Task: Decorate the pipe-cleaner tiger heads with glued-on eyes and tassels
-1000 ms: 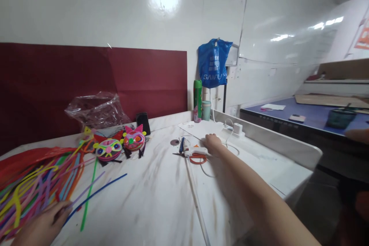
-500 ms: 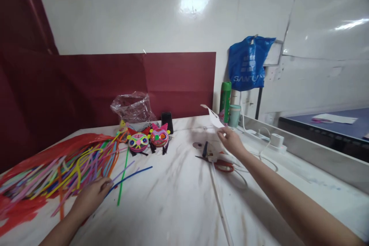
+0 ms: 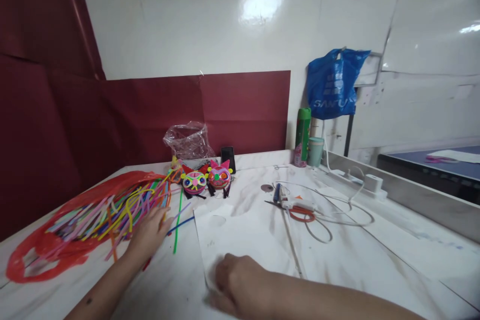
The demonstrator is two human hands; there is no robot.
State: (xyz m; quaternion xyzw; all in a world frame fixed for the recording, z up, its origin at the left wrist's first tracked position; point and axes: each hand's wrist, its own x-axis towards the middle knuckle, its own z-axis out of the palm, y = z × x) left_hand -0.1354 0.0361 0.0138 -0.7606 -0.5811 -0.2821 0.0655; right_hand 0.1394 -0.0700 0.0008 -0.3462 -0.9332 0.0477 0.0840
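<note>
A white sheet of paper (image 3: 243, 232) with torn or cut edges lies on the table in front of me. My right hand (image 3: 245, 282) is over its near part, fingers curled closed on the paper's near left side; the fingertips are hidden. My left hand (image 3: 150, 232) rests at the right end of a pile of colourful pipe cleaners (image 3: 129, 210), its fingers stretched forward and slightly apart. A blue pipe cleaner (image 3: 182, 224) and a green pipe cleaner (image 3: 178, 230) lie just right of it.
Two colourful animal-face crafts (image 3: 194, 183) sit behind the paper. A glue gun (image 3: 296, 203), scissors with orange handles (image 3: 303, 214) and a looping cable lie to the right. A red plastic bag (image 3: 48, 272) spreads under the pipe cleaners. A green can (image 3: 302, 135) stands at the back.
My right hand has brought the paper from the back right down to the table in front of me. My left hand has shifted slightly forward, its fingers stretching out. The view has turned slightly left.
</note>
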